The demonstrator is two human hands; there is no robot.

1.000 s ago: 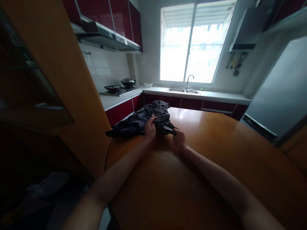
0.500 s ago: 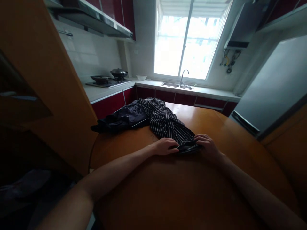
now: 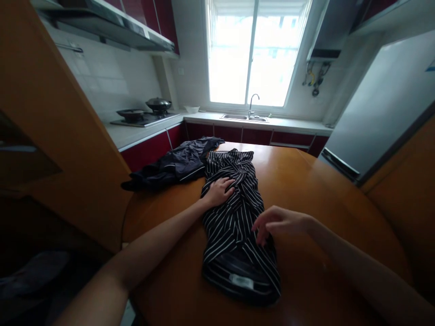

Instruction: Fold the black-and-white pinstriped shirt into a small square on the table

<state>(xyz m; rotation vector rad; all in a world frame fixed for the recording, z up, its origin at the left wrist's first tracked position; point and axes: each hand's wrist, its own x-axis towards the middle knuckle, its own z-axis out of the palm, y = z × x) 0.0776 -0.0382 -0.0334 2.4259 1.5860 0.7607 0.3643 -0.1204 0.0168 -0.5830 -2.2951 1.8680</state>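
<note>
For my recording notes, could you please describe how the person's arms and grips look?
The left grip and right grip are ungloved hands. Both forearms are bare, with no sleeves, watches or bracelets showing; finer markings cannot be made out.

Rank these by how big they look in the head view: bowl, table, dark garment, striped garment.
1. Table
2. Striped garment
3. Dark garment
4. Bowl
The striped garment reaches nearer the camera, so the garments' true sizes are unsure.

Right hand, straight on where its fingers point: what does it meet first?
Likely the striped garment. The right hand has its fingers angled down and left over the garment's right side; whether they already touch it is unclear from this view.
</note>
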